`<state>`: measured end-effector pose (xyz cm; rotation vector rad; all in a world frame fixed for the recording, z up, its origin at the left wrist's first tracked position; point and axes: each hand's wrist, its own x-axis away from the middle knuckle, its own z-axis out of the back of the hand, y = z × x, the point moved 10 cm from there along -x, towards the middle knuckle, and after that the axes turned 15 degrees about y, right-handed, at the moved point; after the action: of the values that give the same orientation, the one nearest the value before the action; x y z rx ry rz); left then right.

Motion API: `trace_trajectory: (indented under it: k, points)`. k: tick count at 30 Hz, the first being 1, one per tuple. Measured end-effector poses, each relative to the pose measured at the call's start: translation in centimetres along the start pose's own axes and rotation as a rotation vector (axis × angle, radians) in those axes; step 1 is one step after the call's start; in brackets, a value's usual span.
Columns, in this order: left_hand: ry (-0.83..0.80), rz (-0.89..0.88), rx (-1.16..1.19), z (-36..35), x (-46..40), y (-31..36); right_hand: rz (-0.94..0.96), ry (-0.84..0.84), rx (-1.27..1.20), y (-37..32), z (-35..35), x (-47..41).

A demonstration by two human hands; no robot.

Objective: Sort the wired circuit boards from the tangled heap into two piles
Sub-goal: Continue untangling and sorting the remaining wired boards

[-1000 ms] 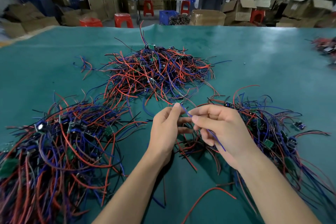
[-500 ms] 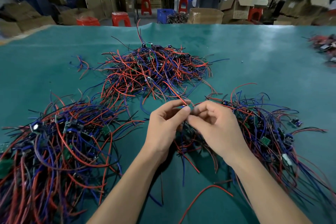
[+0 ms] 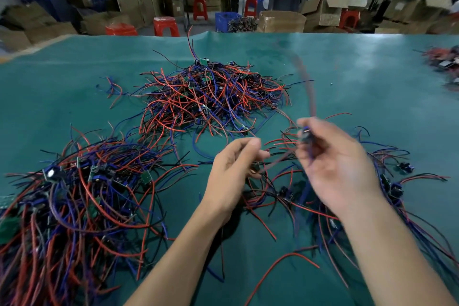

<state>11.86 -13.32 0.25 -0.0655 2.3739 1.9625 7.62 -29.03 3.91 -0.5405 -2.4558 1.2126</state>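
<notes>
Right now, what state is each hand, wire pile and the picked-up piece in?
Right hand: raised, blurred, pinching a wired circuit board.
Wired circuit board: lifted, wire trailing upward.
Left hand: fingers loosely curled, nothing clearly held.
Far pile: heaped, untouched.
Left pile: sprawled, untouched.
Right heap: tangled beneath the hands.

left hand (image 3: 233, 169): fingers loosely curled | right hand (image 3: 335, 161): raised, pinching, blurred
</notes>
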Motion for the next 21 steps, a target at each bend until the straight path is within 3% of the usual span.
trace_trajectory:
  k: [2, 5, 7, 11, 21]
  points:
    - [0.042, 0.028, 0.027, 0.6, -0.2, -0.1, -0.149, -0.058, -0.196, -0.6, -0.3, 0.2]
    - [0.03, 0.05, 0.027, 0.5, -0.2, -0.4, -0.201, -0.12, -0.129, 0.3, -1.3, 0.9]
    - [-0.019, 0.051, 0.002, 0.0, 0.0, -0.5, -0.108, -0.1, 0.101, 1.4, -1.4, 0.9]
    - [-0.103, 0.034, -0.031, -0.8, 0.4, -0.4, 0.284, 0.021, 0.489, 1.4, -0.4, 0.2]
    - [-0.231, -0.003, -0.106, -1.5, 1.0, -0.4, 0.475, 0.141, 0.602, 1.2, 1.2, -0.8]
